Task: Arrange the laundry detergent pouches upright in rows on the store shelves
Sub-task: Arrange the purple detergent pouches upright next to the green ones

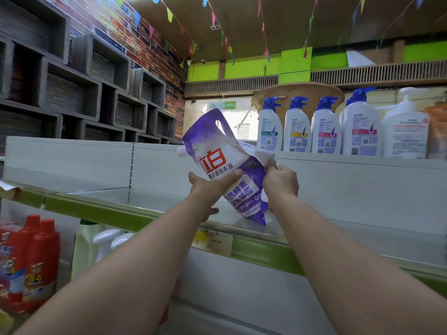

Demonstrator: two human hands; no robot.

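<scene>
A purple and white laundry detergent pouch [217, 155] with red characters, a spout and a cut-out handle tilts to the left above the white shelf [350, 228]. Its bottom corner rests near the shelf surface. My left hand [208, 189] grips the pouch's middle from the front and left. My right hand [280, 182] grips its right edge; a second pouch may sit behind it, but I cannot tell.
White pump bottles with blue caps [297, 126] line the top shelf at the right. Red bottles [36, 259] and a pale jug [84, 247] stand on the lower shelf at the left. A green price rail [261, 250] runs along the shelf's front edge.
</scene>
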